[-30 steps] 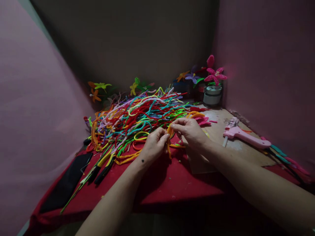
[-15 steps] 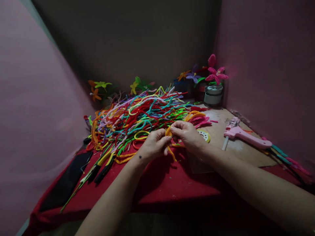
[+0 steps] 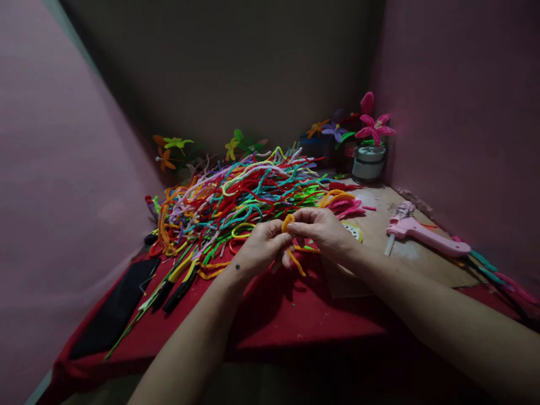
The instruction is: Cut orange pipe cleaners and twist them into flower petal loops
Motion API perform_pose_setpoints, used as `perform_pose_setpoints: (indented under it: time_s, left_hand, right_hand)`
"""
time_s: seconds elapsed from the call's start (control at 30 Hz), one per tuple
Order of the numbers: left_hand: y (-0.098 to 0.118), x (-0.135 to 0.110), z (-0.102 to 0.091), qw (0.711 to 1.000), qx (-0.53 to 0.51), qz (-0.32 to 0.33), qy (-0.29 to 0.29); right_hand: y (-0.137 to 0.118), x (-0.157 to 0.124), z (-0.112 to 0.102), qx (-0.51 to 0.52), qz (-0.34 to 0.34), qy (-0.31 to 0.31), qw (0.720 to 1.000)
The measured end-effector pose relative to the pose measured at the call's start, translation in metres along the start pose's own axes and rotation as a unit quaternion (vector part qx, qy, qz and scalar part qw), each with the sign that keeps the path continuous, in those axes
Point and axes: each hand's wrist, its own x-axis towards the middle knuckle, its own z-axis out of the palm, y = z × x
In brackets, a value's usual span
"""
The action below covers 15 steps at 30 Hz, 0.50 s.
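— Where's the orange wire?
— Near the front of the pile of fuzzy wires, bent over at the top, one loose end hanging below the fingers.
— And the hands?
— Both closed on it: the left hand pinches it between thumb and fingers, the right hand grips its bent top.
— What's around the pile?
— Pliers at its front left, a glue gun well to its right, a jar past its back right.
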Motion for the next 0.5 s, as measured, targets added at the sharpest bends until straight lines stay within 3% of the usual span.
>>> perform_pose_setpoints:
  time_s: [0.2, 0.4, 0.5]
  left_hand:
    - [0.003, -0.001, -0.012, 0.994, -0.088, -0.002, -0.070]
    - [0.000, 0.003, -0.014, 0.990, -0.140, -0.014, 0.016]
    - [-0.004, 0.005, -0.009, 0.988, -0.153, -0.019, 0.025]
  right_hand:
    - [0.005, 0.003, -0.003, 0.042, -0.005, 0.013, 0.999]
    - [0.005, 0.004, 0.001, 0.115, 0.012, 0.006, 0.993]
    - [0.005, 0.003, 0.003, 0.116, 0.011, -0.005, 0.993]
